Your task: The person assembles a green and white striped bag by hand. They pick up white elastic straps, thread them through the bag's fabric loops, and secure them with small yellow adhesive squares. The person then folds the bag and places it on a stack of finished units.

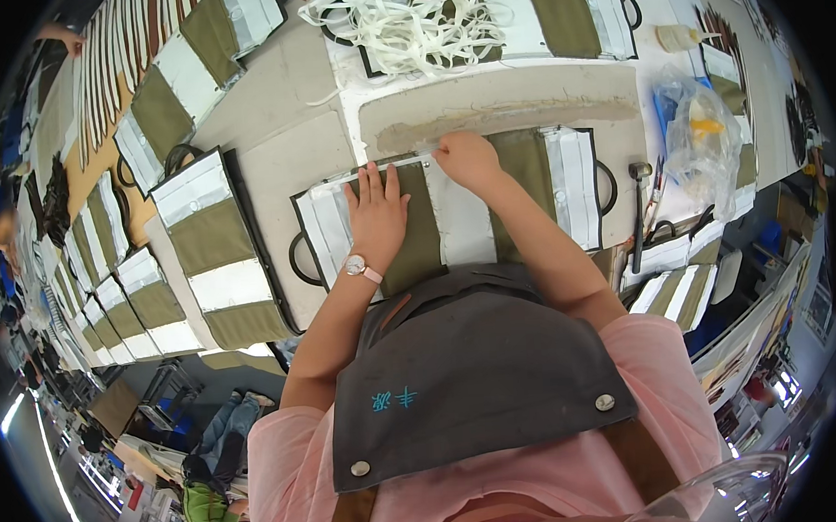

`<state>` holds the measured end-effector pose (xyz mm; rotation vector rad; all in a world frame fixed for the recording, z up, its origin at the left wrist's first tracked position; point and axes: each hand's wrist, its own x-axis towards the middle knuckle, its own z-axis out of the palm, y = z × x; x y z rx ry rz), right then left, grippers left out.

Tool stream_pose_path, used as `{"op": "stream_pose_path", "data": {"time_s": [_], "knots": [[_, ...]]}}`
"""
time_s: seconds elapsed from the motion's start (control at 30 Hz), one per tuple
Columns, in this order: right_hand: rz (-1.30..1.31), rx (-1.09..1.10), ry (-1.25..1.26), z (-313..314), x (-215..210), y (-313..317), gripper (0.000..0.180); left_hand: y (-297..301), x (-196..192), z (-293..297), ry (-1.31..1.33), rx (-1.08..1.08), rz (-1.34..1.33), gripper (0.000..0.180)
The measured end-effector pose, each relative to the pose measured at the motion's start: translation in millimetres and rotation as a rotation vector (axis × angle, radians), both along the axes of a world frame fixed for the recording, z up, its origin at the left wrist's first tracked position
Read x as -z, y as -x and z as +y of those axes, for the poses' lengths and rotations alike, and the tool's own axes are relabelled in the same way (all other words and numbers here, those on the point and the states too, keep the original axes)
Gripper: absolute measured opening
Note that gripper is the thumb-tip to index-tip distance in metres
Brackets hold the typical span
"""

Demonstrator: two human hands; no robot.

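Note:
In front of me on the table lies an olive-and-white striped bag panel (463, 224) with dark edging and a black loop handle at each end. My left hand (377, 218) rests flat on its left part, fingers stretched toward the far edge, a watch on the wrist. At the middle of that far edge is my right hand (470, 164), its fingers curled closed. Whatever those fingers pinch is hidden or too small to make out. A thin whitish strip (397, 161) runs along the edge between the two hands.
Beyond the panel a brown smear (514, 117) marks the grey board. A heap of white tape (408, 28) lies farther back. To the right are a hammer (638, 214), a see-through plastic bag (702, 137) and a squeeze bottle (679, 37). More striped panels (214, 242) lie left.

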<state>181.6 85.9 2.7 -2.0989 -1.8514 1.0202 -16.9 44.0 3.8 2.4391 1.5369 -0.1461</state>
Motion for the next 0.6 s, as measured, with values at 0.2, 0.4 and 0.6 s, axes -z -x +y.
{"op": "stream_pose_path", "data": {"time_s": [0.2,0.4,0.6], "knots": [[-0.065,-0.029,0.093,4,-5,0,0.021,-1,-3,2,0.004,0.01,-0.003,0.051],[-0.053,-0.061,0.068,10,-3,2,0.02,-3,-11,5,-0.022,-0.018,-0.001,0.05],[-0.189,-0.097,0.117,7,7,-8,0.029,-36,-22,16,0.01,-0.063,-0.098,0.053]]}}
